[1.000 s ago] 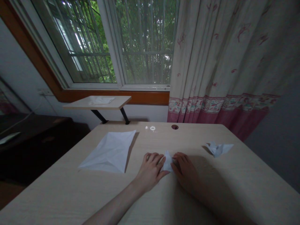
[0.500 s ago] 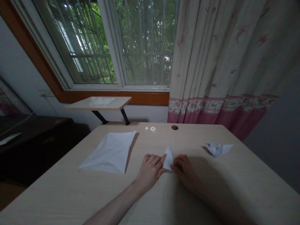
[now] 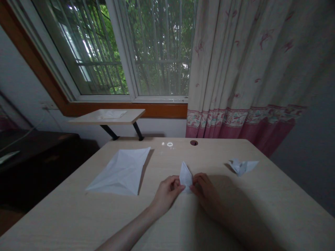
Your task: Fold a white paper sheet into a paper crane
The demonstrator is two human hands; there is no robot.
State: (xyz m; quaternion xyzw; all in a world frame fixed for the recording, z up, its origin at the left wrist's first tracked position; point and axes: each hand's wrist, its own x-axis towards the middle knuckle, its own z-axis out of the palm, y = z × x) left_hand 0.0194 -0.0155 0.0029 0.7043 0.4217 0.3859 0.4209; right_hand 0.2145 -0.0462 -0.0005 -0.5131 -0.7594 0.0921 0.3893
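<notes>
A small piece of folded white paper [image 3: 185, 176] stands point-away at the middle of the desk, narrow at its far tip. My left hand [image 3: 169, 190] pinches its lower left edge between thumb and fingers. On the other side, my right hand [image 3: 205, 190] grips the lower right edge, thumb in front and fingers curled behind. To the left lies a larger creased white sheet [image 3: 123, 170], spread out with one edge lifted. A folded paper bird [image 3: 243, 167] rests to the right, apart from both hands.
The light wooden desk [image 3: 157, 223] has a round cable hole [image 3: 194, 143] near its back edge. A raised shelf [image 3: 91, 118] on black legs holds more white paper [image 3: 112, 114] at the back left. A patterned curtain [image 3: 230, 69] hangs behind the desk.
My left hand has shifted from lying over the paper's left side to a pinch at its lower left edge. The folded paper has turned slightly, its tip now further left.
</notes>
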